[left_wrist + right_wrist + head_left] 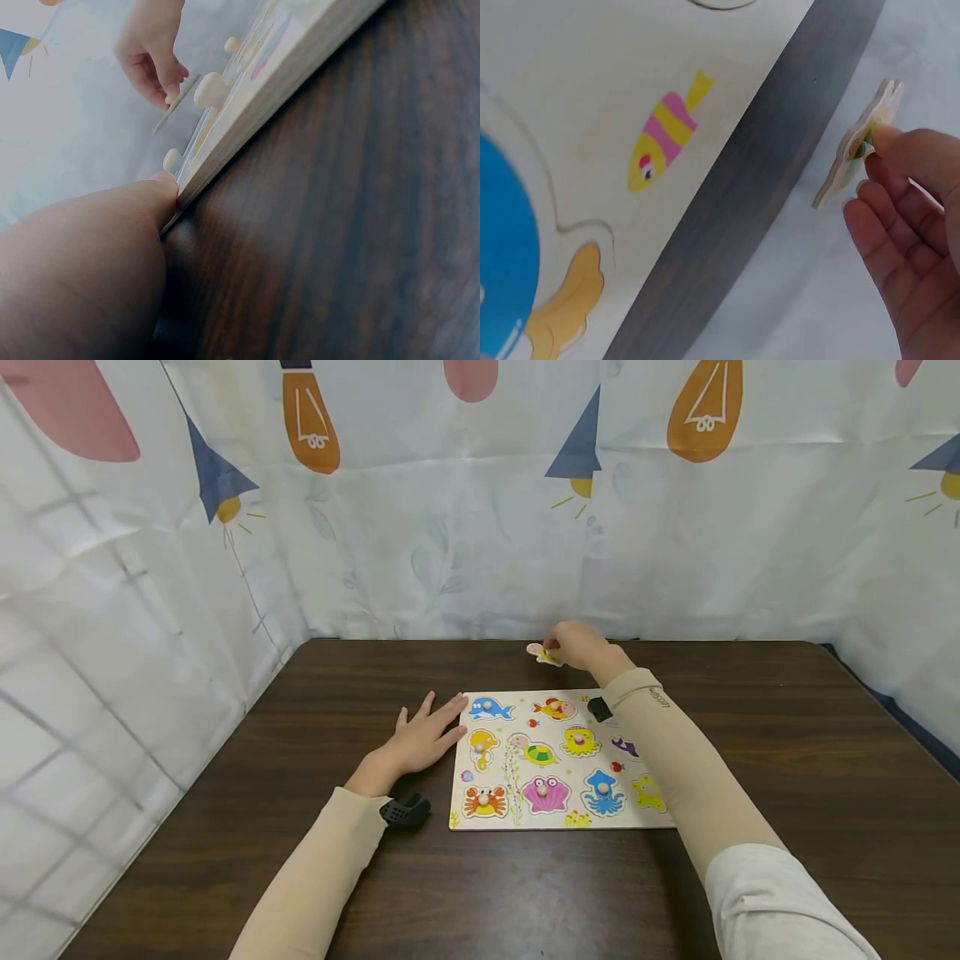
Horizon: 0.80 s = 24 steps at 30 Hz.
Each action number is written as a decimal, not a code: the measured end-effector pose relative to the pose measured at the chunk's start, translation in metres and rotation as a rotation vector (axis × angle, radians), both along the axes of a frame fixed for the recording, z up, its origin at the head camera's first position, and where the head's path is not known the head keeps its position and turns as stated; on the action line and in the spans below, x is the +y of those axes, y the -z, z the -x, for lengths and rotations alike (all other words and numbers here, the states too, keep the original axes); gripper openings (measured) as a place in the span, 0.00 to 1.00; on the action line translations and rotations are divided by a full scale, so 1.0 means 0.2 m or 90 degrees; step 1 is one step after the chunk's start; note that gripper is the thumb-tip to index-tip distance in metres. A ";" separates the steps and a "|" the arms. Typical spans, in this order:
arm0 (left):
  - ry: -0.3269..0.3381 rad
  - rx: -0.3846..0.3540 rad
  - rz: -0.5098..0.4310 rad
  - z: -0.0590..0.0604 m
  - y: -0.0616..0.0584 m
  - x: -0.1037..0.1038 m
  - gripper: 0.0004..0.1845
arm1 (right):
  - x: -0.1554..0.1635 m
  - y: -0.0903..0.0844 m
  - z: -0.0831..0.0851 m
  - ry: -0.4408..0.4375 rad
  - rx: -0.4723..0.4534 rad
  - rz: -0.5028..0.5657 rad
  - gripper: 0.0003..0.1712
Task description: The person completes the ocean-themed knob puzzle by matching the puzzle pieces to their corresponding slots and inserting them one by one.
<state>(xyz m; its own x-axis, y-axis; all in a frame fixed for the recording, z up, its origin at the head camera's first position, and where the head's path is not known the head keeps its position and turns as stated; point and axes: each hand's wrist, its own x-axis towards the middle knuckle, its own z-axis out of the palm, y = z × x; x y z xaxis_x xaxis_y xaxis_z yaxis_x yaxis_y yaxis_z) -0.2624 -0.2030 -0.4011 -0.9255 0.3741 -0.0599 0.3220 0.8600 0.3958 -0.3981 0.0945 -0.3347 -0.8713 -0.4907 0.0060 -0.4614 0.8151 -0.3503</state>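
A wooden peg puzzle board (517,823) with colourful sea animals lies on the dark table. My left hand (423,739) lies flat on the table with straight fingers, touching the board's left edge (225,146). My right hand (577,645) is beyond the board's far edge and pinches a small puzzle piece (542,653) by its knob. In the right wrist view the piece (859,146) stands on edge between thumb and fingers, apart from the board (630,112). The left wrist view shows that hand (150,56) with the piece (176,103) in the distance.
The dark wood table (787,752) is enclosed by a patterned white cloth (465,527) on three sides. Black wrist straps show at my left wrist (405,811) and right wrist (599,707). One slot under my right forearm is hidden.
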 end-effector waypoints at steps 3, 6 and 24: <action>0.000 0.000 -0.001 0.00 -0.01 0.00 0.35 | 0.01 -0.02 -0.02 -0.003 0.002 0.007 0.10; 0.000 0.000 0.001 0.00 -0.01 0.00 0.35 | 0.01 -0.03 -0.03 -0.008 0.006 0.011 0.10; 0.001 0.012 -0.007 -0.01 0.00 0.00 0.35 | 0.08 -0.05 -0.16 -0.057 0.040 0.067 0.06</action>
